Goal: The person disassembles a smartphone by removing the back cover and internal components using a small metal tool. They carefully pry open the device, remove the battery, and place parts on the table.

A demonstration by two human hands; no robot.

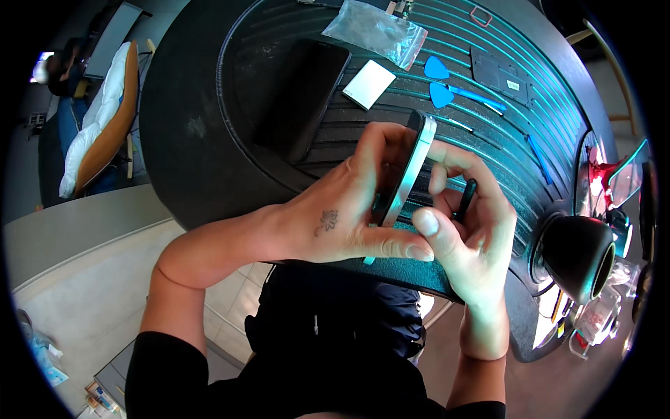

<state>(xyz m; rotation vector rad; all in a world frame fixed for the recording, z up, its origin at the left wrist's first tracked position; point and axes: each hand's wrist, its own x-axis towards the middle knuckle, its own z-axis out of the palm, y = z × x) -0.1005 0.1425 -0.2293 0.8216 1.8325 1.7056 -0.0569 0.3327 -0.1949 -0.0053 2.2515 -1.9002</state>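
Note:
My left hand (328, 216) grips a smartphone (414, 164), turned so that its pale metal edge points up at me. The fingers wrap behind it and the thumb stretches out below. On the other side of the phone is my right hand (485, 230), curled round a slim black tool (466, 199) with a rounded end; the rest of that tool is hidden. The right thumb tip lies close to the left thumb. I see the phone nearly edge-on, so its faces are mostly hidden.
On the dark ribbed table (185, 126) lie a black slab (303, 98), a white box (368, 84), a clear bag (377, 31), blue picks (437, 68), blue pry tools (476, 98) and a dark plate (499, 73). A black rounded vessel (576, 255) stands at right.

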